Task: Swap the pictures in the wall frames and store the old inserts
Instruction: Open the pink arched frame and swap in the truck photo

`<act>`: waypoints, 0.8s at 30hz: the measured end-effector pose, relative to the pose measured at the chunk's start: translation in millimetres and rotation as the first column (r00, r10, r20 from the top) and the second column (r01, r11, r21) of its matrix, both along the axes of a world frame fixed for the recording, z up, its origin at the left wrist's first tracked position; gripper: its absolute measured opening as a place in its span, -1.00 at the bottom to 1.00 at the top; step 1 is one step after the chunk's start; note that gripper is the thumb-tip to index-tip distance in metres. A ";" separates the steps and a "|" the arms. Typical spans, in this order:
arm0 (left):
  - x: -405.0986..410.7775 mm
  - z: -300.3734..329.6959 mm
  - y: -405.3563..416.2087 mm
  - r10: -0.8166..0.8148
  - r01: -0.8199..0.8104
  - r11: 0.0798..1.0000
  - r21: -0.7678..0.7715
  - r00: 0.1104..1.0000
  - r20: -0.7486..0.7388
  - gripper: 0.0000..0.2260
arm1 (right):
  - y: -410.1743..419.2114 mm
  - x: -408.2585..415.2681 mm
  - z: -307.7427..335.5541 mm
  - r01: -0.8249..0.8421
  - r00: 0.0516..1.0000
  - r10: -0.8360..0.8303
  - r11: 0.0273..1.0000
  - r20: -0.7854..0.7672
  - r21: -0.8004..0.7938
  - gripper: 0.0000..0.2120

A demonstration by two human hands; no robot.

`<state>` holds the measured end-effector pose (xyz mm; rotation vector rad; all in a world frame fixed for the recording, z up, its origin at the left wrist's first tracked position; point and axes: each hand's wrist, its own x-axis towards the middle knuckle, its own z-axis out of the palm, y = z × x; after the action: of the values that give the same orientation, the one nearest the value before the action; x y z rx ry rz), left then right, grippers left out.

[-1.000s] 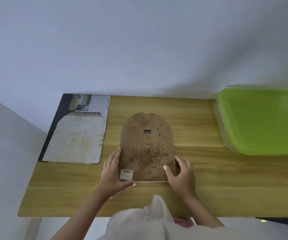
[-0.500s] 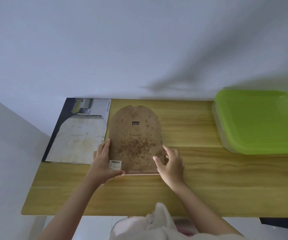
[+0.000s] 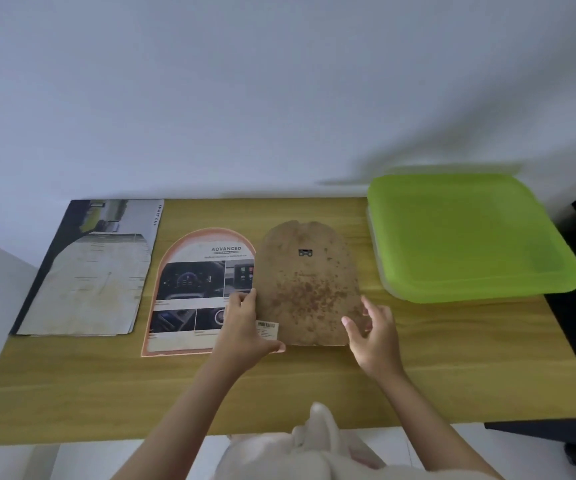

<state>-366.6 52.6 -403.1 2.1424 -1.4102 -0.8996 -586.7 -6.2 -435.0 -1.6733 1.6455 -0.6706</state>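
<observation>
Arched backing board (image 3: 309, 289), brown and stained, lies on tabletop (image 3: 452, 358), overlapping right edge of arched frame (image 3: 189, 296) with car print. Left hand (image 3: 245, 327) grips board's lower left corner, thumb on top. Right hand (image 3: 374, 327) at lower right edge, fingers loosely spread. Green-lidded box (image 3: 466, 237) far right; old inserts (image 3: 89, 271) stacked far left.

A plain home room, it seems: a wooden table (image 3: 418, 358) pushed against a bare white wall (image 3: 279, 98), a green-lidded storage box (image 3: 466, 237) at the table's right end.
</observation>
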 end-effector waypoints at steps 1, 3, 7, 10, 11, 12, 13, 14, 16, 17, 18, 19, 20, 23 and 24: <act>-10.5 -2.5 -2.8 0.006 -0.006 1.000 0.016 1.000 -0.004 0.05 | -2.6 -9.8 -2.2 -0.003 1.000 0.003 1.000 -0.011 0.006 -0.45; -27.9 -8.7 -6.5 0.016 -0.015 0.999 0.049 1.000 -0.003 0.03 | -8.3 -26.1 -7.5 -0.008 0.999 0.009 1.000 -0.043 0.018 -0.46; -52.3 -18.3 -7.8 0.032 -0.035 0.997 0.075 0.999 0.040 -0.06 | -16.3 -46.5 -19.9 -0.050 0.993 0.054 0.998 -0.109 0.039 -0.44; -61.4 -23.5 -5.6 0.060 -0.068 0.995 0.073 0.993 0.098 -0.09 | -19.6 -52.5 -27.1 -0.102 0.981 0.106 0.994 -0.165 0.034 -0.40; -63.4 -24.4 -5.1 0.078 -0.086 0.994 0.069 0.990 0.114 -0.11 | -21.6 -53.1 -28.0 -0.105 0.979 0.111 0.994 -0.173 0.038 -0.38; -64.9 -24.9 -4.6 0.094 -0.103 0.992 0.066 0.988 0.126 -0.13 | -23.7 -53.2 -29.1 -0.106 0.977 0.114 0.993 -0.181 0.049 -0.37; -66.0 -25.1 -4.4 0.107 -0.117 0.991 0.064 0.985 0.136 -0.14 | -25.3 -53.0 -30.1 -0.108 0.975 0.117 0.992 -0.189 0.059 -0.36; -66.6 -25.4 -4.0 0.113 -0.123 0.990 0.064 0.983 0.144 -0.16 | -26.4 -52.4 -30.8 -0.110 0.973 0.121 0.992 -0.198 0.066 -0.36; -67.3 -25.8 -3.6 0.113 -0.125 0.990 0.065 0.981 0.154 -0.18 | -27.2 -51.1 -31.8 -0.115 0.965 0.128 0.991 -0.227 0.073 -0.35; -67.2 -26.1 -3.4 0.110 -0.122 0.990 0.069 0.981 0.158 -0.19 | -27.0 -50.0 -31.5 -0.114 0.961 0.129 0.991 -0.243 0.076 -0.36; -66.9 -25.9 -3.2 0.104 -0.117 0.991 0.072 0.981 0.161 -0.21 | -26.6 -48.7 -30.7 -0.109 0.958 0.125 0.991 -0.257 0.077 -0.36; -66.3 -25.4 -3.1 0.092 -0.105 0.992 0.071 0.982 0.164 -0.24 | -26.0 -47.0 -29.6 -0.099 0.957 0.114 0.993 -0.268 0.069 -0.36; -65.4 -24.5 -3.2 0.073 -0.084 0.995 0.058 0.983 0.169 -0.28 | -24.9 -45.1 -28.4 -0.090 0.957 0.099 0.995 -0.272 0.046 -0.37; -57.2 -19.5 -3.1 0.016 -0.013 1.000 -0.016 0.986 0.167 -0.43 | -19.7 -34.8 -29.3 -0.112 0.968 0.083 0.988 -0.238 -0.111 -0.45; -52.0 -16.8 -2.7 0.013 -0.006 0.999 -0.043 0.987 0.160 -0.45 | -18.1 -28.4 -28.9 -0.127 0.970 0.091 0.980 -0.228 -0.152 -0.48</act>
<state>-418.5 49.9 -419.9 2.2297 -1.4800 -0.6999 -615.0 -24.3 -463.9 -2.0046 1.6700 -0.5992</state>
